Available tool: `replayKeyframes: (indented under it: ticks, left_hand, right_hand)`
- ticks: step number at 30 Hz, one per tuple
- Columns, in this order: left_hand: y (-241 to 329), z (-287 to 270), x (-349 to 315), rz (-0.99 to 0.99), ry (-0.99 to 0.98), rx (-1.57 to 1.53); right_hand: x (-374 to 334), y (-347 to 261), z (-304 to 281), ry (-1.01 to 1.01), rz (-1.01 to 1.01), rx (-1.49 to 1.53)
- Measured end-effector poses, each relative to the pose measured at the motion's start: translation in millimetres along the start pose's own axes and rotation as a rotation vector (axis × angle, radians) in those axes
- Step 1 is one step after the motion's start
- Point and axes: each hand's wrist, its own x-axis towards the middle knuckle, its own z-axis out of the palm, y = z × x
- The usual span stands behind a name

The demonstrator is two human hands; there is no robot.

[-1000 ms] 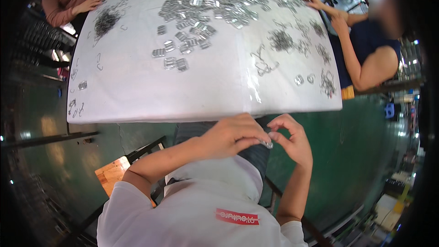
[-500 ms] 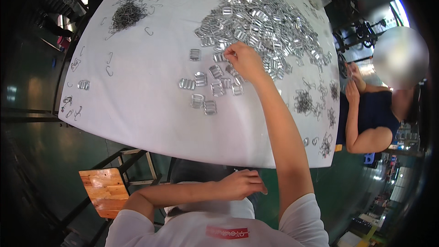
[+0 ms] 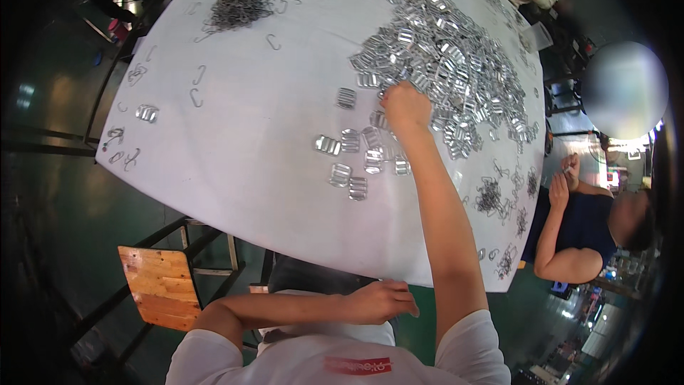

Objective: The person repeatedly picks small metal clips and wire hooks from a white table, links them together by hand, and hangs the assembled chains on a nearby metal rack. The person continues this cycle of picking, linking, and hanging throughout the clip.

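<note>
My right hand (image 3: 407, 108) reaches over the white table to the near edge of a large pile of silver metal slide buckles (image 3: 456, 57). Its fingers are pinched together on a buckle, mostly covered by the hand. Several loose buckles (image 3: 372, 160) lie flat just in front of that hand, and a single buckle (image 3: 346, 98) rests to its left. Below the table's front edge, over my lap, my left hand (image 3: 385, 301) is curled closed. What its fingers hold, if anything, is hidden.
A tangled heap of wire hooks (image 3: 241, 8) sits at the far left of the white-covered table (image 3: 235, 171). Smaller hook heaps (image 3: 489, 194) line the right side. A co-worker's hands (image 3: 563, 182) are beyond the right edge. A wooden stool (image 3: 160, 281) stands at front left.
The view has shifted, so the table sits lower and further right. Relative to the buckles, my right hand has moved slightly left, covering one beside the pile. My left hand stays curled over my lap.
</note>
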Motion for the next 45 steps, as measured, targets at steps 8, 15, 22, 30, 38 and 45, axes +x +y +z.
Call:
replayKeyframes:
  ticks: [8,15,22,30,38,45]
  left_hand:
    - [2.2,22.6,-2.5,0.114,0.152,-0.095]
    - [1.0,42.5,-1.7,0.106,0.193,-0.109]
    - [16.1,44.4,3.1,0.086,0.237,-0.104]
    - [36.9,53.1,4.9,0.002,0.279,-0.07]
    - [44.9,46.2,14.8,-0.162,0.312,0.1]
    - [55.5,40.6,27.2,-0.26,0.29,-0.095]
  right_hand:
    - [-2.4,16.2,4.1,-0.013,-0.212,0.254]
    - [-33.9,57.3,-19.1,-0.42,0.07,0.976]
    - [-161.8,94.5,-54.8,-0.249,0.114,1.338]
    - [-312.9,129.2,-77.7,0.088,0.308,1.496]
    - [-410.1,82.3,-106.3,0.317,0.474,1.614]
    - [-433.5,48.4,-94.6,0.436,0.437,1.656]
